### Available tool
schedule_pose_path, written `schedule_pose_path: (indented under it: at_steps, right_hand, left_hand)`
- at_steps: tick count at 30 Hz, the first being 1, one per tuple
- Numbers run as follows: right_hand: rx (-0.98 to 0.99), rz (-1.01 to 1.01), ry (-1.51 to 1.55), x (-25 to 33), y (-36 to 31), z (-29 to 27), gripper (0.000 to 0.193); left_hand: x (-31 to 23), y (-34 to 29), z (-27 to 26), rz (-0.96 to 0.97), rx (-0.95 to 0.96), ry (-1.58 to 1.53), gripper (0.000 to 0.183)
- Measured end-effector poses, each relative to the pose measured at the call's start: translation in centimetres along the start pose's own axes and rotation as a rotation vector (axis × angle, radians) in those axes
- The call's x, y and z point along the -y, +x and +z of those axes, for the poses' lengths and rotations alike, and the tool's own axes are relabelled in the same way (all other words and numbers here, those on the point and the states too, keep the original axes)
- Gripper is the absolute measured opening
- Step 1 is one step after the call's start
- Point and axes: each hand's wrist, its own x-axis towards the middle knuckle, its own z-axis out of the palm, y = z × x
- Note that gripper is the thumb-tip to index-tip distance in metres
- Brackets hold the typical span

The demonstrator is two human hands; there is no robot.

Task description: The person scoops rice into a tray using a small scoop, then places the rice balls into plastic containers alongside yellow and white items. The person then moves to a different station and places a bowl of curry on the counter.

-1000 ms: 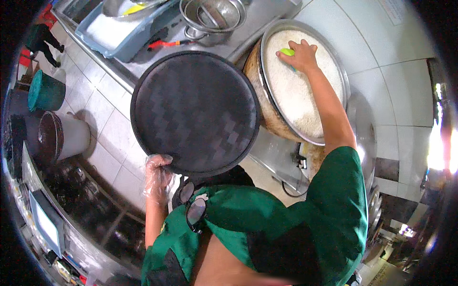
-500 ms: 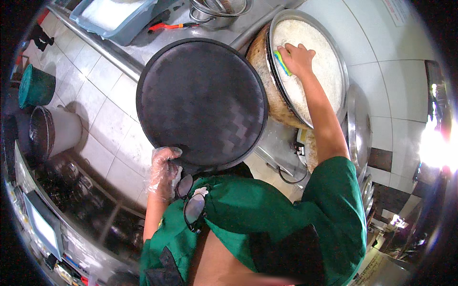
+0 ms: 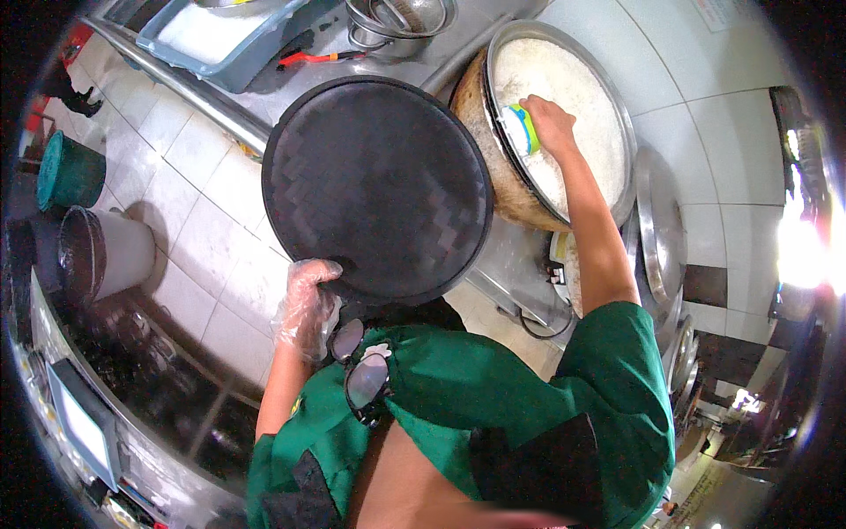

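My left hand (image 3: 310,298), in a clear plastic glove, grips the near left rim of a large round black tray (image 3: 379,185), with the thumb on top. The tray lies flat in front of me, its upper face bare. At the right, my right hand (image 3: 551,123) is closed round a small green, blue and white cup (image 3: 522,129). That cup is tilted over the pale, fine-looking contents (image 3: 577,84) of a big pot (image 3: 476,115) with a stained outer wall. What the cup holds is hidden.
Behind the tray, a steel counter (image 3: 308,84) carries a blue-grey tub (image 3: 242,75) of white stuff, a red-handled tool (image 3: 326,57) and metal strainers (image 3: 401,18). Buckets, one green (image 3: 72,169) and one white (image 3: 123,251), stand on the left floor. Large metal lids (image 3: 661,229) lean at right.
The cup in my right hand has turned and risen, showing more of its side above the pot's contents. My left hand keeps its hold on the tray, which has shifted slightly.
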Motion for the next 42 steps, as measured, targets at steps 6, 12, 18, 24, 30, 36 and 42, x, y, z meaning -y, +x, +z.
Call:
schedule_pose_path:
  at_steps: [6, 12, 18, 24, 30, 36, 42]
  right_hand:
    - [-0.045, 0.041, 0.428, -4.9, 1.0, 3.3, 0.043]
    - [-0.124, 0.207, 1.398, -2.8, -0.9, 0.9, 0.046]
    - [0.235, -0.018, 1.564, 12.7, -4.5, 0.2, 0.066]
    - [-0.188, -0.905, 0.102, 24.5, -10.3, 2.3, 0.068]
    - [-0.339, -1.043, -0.129, 28.3, -13.4, 2.5, 0.079]
    - [-0.335, -1.042, -0.145, 30.3, -12.4, 3.2, 0.069]
    - [-0.395, -1.117, -0.164, 32.0, -9.9, 0.3, 0.055]
  left_hand:
    - [0.9, 0.3, -0.2, 0.07, 0.028, 0.008, 0.009]
    - [3.3, 4.2, -1.8, 0.941, 0.214, 0.499, 0.011]
    - [2.3, 4.2, -1.2, 0.623, 0.25, 0.214, 0.012]
    - [0.1, 2.1, 0.2, 0.538, 0.027, 0.008, 0.041]
    - [-1.1, 1.1, -0.9, 0.66, 0.126, -0.107, 0.082]
    - [-1.3, 1.4, -1.9, 0.769, 0.051, 0.059, 0.081]
    - [-1.5, 1.7, -0.9, 0.648, 0.069, -0.188, 0.079]
